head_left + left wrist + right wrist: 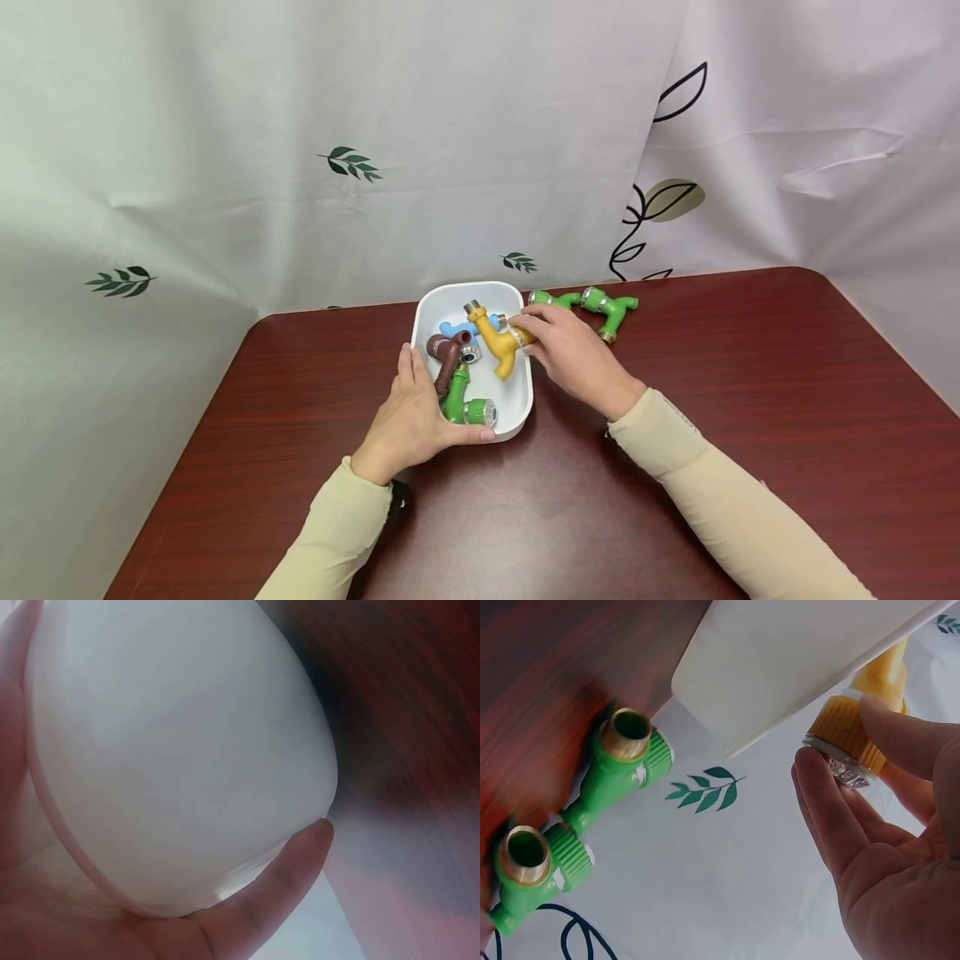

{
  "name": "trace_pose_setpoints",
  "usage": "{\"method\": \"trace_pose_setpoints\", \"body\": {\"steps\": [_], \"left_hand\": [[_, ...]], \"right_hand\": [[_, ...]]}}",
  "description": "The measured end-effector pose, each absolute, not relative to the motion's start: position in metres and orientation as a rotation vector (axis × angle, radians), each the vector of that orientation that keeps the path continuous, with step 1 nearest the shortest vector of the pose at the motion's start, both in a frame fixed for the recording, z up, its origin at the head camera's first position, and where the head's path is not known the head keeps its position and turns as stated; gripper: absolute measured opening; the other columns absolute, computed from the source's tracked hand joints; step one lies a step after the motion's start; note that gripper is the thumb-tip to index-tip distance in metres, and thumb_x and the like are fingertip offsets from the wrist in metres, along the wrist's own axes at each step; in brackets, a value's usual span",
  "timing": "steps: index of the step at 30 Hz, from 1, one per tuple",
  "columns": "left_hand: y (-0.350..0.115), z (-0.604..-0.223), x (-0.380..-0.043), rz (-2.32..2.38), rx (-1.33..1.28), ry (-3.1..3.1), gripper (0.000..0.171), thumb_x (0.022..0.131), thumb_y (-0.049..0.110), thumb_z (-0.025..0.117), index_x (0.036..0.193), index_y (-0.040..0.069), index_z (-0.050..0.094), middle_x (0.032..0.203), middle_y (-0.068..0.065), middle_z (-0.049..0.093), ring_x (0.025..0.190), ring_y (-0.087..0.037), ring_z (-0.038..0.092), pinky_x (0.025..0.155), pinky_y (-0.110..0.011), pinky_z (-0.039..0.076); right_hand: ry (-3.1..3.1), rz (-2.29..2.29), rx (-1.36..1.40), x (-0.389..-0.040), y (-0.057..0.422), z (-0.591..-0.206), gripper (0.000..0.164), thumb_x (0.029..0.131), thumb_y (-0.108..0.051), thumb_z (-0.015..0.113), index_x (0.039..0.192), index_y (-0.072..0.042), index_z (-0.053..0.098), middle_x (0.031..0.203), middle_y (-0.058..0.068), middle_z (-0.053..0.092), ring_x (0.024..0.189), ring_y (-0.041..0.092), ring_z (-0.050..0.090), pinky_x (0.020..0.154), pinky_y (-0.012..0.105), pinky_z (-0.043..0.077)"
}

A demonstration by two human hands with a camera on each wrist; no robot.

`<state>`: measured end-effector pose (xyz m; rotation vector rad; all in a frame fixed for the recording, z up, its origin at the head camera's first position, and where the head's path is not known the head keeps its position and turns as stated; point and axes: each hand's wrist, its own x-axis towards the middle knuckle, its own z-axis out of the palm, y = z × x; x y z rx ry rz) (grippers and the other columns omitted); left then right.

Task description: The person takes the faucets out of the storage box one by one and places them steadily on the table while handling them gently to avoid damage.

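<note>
My right hand (579, 354) pinches a yellow plastic tap (491, 337) by its ribbed knob (849, 724), over the right rim of a white tub (516, 408). The tap's threaded end points up and away, its spout toward me. Around the tub's near left corner, my left hand (411, 423) grips the wall, with the thumb along the near side and the fingers on the left side. Inside the tub lie a blue tap (457, 329), a brown tap (447, 367) and a green tap (456, 400) close to the left palm, which partly covers it.
Two more green taps, one (555, 298) partly behind my right hand and another (611, 310) to its right, lie on the dark red wooden table (750, 400). A white curtain (465, 167) with leaf prints hangs behind the table's far edge.
</note>
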<state>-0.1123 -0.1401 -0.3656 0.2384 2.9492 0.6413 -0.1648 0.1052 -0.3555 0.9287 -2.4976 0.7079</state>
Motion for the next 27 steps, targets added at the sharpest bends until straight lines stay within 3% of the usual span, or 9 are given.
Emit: {"method": "trace_pose_setpoints", "body": {"steps": [14, 27], "left_hand": [[-0.141, -0.367, -0.112, 0.648, 0.243, 2.957, 0.155, 0.058, 0.078, 0.081, 0.154, -0.016, 0.003, 0.162, -0.031, -0.007, 0.148, -0.047, 0.017, 0.107, -0.053, 0.04], [-0.141, -0.367, -0.112, 0.651, 0.228, 2.953, 0.156, 0.057, 0.078, 0.081, 0.154, -0.015, 0.002, 0.163, -0.03, -0.008, 0.149, -0.045, 0.014, 0.106, -0.052, 0.041]], "right_hand": [[-2.545, 0.72, 0.839, -0.159, 0.129, -0.354, 0.038, 0.088, -0.003, 0.077, 0.125, 0.0, 0.068, 0.127, 0.018, 0.063, 0.12, 0.034, 0.057, 0.103, 0.045, 0.045], [-2.524, 0.716, 0.792, -0.157, 0.152, -0.356, 0.04, 0.087, -0.003, 0.077, 0.126, -0.001, 0.066, 0.126, 0.016, 0.063, 0.118, 0.033, 0.059, 0.097, 0.049, 0.048]]}}
